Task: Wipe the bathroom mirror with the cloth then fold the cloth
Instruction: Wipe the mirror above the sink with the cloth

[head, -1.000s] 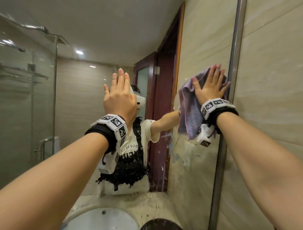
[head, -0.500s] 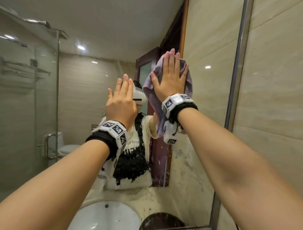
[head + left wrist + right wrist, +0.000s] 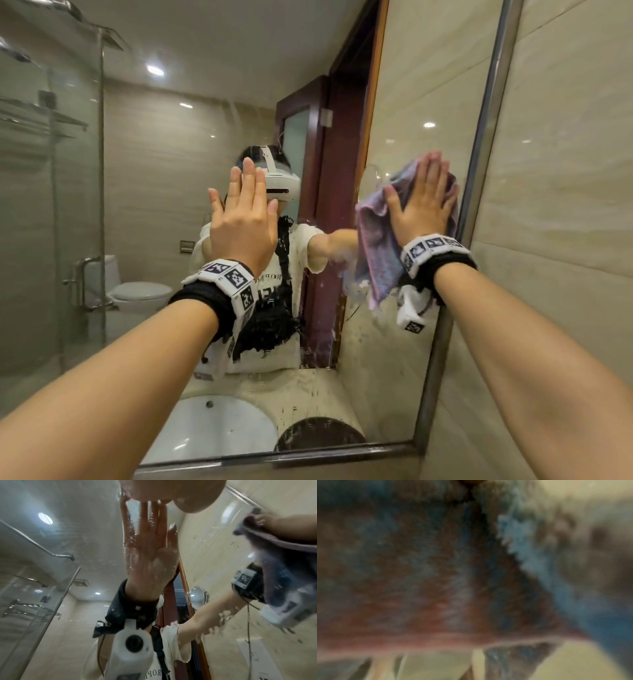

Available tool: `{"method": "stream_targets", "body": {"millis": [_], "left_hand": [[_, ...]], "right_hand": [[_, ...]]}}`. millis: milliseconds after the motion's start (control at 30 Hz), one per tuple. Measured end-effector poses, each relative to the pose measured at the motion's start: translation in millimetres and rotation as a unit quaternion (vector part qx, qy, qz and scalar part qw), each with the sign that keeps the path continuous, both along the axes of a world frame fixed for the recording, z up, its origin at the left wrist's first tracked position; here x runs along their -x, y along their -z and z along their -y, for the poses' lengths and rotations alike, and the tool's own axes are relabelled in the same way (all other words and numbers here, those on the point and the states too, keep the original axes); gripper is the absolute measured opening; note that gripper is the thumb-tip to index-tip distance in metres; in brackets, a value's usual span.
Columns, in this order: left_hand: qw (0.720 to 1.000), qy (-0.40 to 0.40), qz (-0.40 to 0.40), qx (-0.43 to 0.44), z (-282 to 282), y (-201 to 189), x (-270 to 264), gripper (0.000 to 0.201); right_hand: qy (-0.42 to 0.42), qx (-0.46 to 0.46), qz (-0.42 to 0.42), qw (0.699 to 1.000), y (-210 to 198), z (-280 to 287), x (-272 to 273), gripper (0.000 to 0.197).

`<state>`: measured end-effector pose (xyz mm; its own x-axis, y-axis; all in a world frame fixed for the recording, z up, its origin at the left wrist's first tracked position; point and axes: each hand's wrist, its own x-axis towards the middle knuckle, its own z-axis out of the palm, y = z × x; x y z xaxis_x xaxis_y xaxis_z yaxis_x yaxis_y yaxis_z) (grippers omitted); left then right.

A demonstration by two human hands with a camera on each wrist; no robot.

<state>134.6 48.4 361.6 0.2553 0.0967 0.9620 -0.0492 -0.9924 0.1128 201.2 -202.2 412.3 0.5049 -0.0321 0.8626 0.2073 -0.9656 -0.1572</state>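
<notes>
The mirror [image 3: 416, 85] fills most of the head view, and its metal frame [image 3: 479, 164] runs down the right. My right hand [image 3: 423, 202] lies flat with straight fingers and presses a purple-pink cloth [image 3: 376, 246] against the glass close to that frame. The cloth's lower part hangs below my wrist. My left hand [image 3: 245, 212] rests flat and spread on the glass at the centre, holding nothing. In the left wrist view the left hand [image 3: 188, 493] meets its wet reflection, and the cloth [image 3: 267, 540] is at the right. The blurred cloth [image 3: 436, 574] fills the right wrist view.
Water drops and streaks cover the lower middle of the glass [image 3: 318, 342]. A white basin [image 3: 212, 425] and a dark round object [image 3: 318, 435] show in the reflection near the bottom frame. The beige tiled wall [image 3: 565, 171] stands right of the mirror.
My right hand swept the cloth from the right edge to the upper centre, then back right and lower beside the frame. My left hand stayed flat on the glass.
</notes>
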Motion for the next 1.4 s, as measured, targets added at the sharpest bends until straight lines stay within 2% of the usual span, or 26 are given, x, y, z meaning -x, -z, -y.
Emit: {"method": "stream_targets", "body": {"millis": [100, 267, 367, 467, 567, 700, 833, 967, 1033, 1133, 1200, 1300, 1400], "left_hand": [[1.0, -0.003, -0.002, 0.004, 2.8, 2.2, -3.5, 0.052], [1.0, -0.018, -0.007, -0.022, 0.3, 6.2, -6.0, 0.05], [0.999, -0.025, -0.008, -0.034, -1.0, 6.5, -4.0, 0.049], [0.999, -0.022, -0.015, -0.04, -1.3, 7.6, -2.0, 0.051], [0.998, -0.016, -0.021, -0.064, -6.2, 9.7, 0.7, 0.06], [0.996, -0.019, -0.013, -0.091, -11.2, 13.3, 3.1, 0.061], [0.996, -0.023, -0.02, -0.089, -3.4, 44.0, 3.8, 0.058], [0.997, -0.026, -0.02, -0.076, 2.1, 64.7, 4.4, 0.059], [0.997, -0.017, -0.02, -0.077, 1.0, 62.9, 4.7, 0.059], [0.996, -0.01, -0.013, -0.083, -0.4, 62.9, 4.1, 0.058], [0.997, -0.015, -0.002, -0.079, 0.2, 64.9, 2.1, 0.055], [0.997, -0.025, 0.012, -0.072, 2.4, 67.1, -1.8, 0.057], [0.997, -0.027, 0.022, -0.071, 3.5, 71.1, -3.7, 0.06]], "right_hand": [[0.016, -0.023, -0.031, 0.999, 28.4, 15.0, 1.3, 0.089], [0.026, -0.013, -0.059, 0.998, 63.0, -9.5, 10.4, 0.092], [0.022, 0.07, -0.059, 0.996, 50.6, -40.1, 18.5, 0.087], [-0.032, 0.193, -0.01, 0.981, 21.8, -78.3, 27.3, 0.083], [-0.033, 0.228, 0.018, 0.973, 8.4, -96.4, 32.0, 0.078], [-0.057, 0.294, 0.035, 0.953, 49.1, -98.3, 29.5, 0.075], [-0.056, 0.322, 0.003, 0.945, 97.7, -95.6, 28.4, 0.073], [-0.055, 0.336, -0.009, 0.94, 98.5, -87.1, 31.1, 0.076], [-0.058, 0.305, 0.001, 0.951, 81.3, -73.4, 27.7, 0.082], [-0.042, 0.166, -0.057, 0.984, 57.0, -43.2, 20.5, 0.088], [-0.02, 0.076, -0.062, 0.995, 57.9, -22.6, 14.2, 0.089], [0.007, -0.004, -0.062, 0.998, 86.8, -2.5, 10.0, 0.086], [0.017, 0.005, -0.104, 0.994, 132.8, 8.1, 13.8, 0.085]]}}
